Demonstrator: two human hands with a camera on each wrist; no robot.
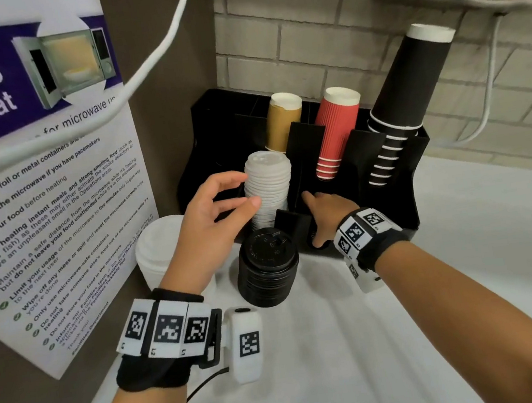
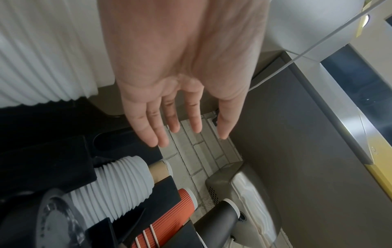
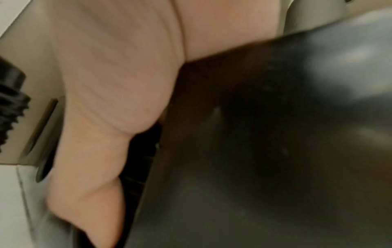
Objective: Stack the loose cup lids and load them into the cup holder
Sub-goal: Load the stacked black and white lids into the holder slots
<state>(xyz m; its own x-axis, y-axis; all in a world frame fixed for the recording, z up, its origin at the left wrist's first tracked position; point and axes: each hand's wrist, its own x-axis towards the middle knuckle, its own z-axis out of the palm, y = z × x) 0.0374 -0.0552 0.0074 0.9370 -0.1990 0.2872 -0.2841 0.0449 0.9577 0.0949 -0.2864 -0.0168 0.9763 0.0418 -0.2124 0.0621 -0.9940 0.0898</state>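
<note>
**White lids seated in the holder, black stack waiting**

The stack of white lids (image 1: 269,187) leans in the near-left slot of the black cup holder (image 1: 393,214), which stands at the far end of the white counter (image 1: 473,274) against the brick wall. The left hand (image 1: 215,215) is beside that stack with fingers relaxed and spread, thumb and fingertips near its side but gripping nothing; the left wrist view shows the fingers straight and apart. It probably hovers there to steady the leaning column.

The right hand (image 1: 325,217) reaches into the slot just right of the white lids, its thumb along a divider. How its fingers lie inside I cannot tell, since the right wrist view is blurred and mostly dark plastic. It seems to be bracing the holder or checking the slot.

A stack of black lids (image 1: 267,266) stands on the counter just in front of the holder, not yet loaded; that slot looks like its destination. More white lids (image 1: 161,246) sit to the near left. Brown, red and black cup sleeves fill the far slots.
</note>
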